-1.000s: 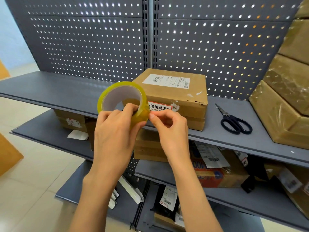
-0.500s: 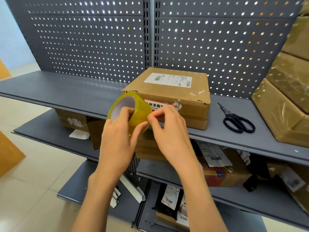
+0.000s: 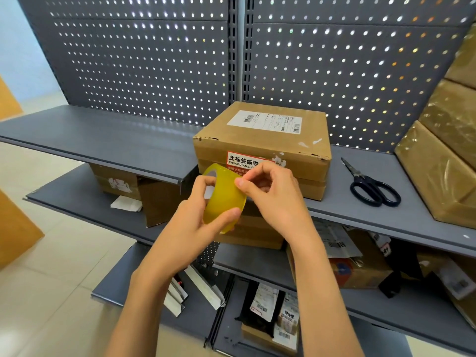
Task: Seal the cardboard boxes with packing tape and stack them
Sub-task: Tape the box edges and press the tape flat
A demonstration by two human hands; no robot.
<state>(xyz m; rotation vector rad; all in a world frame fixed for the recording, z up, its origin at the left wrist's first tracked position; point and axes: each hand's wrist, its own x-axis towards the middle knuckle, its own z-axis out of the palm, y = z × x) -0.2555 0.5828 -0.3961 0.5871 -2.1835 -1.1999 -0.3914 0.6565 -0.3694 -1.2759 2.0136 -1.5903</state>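
L hand (image 3: 188, 228) holds tape roll (image 3: 223, 199); R hand (image 3: 273, 194) picks its edge.

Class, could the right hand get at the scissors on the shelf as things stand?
Probably yes, once it lets go. The scissors lie in the open on the shelf, right of the cardboard box, nothing covering them. But the right hand is picking at the tape roll.

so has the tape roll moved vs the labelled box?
Yes. The tape roll dropped lower and right, now overlapping the cardboard box front's red label.
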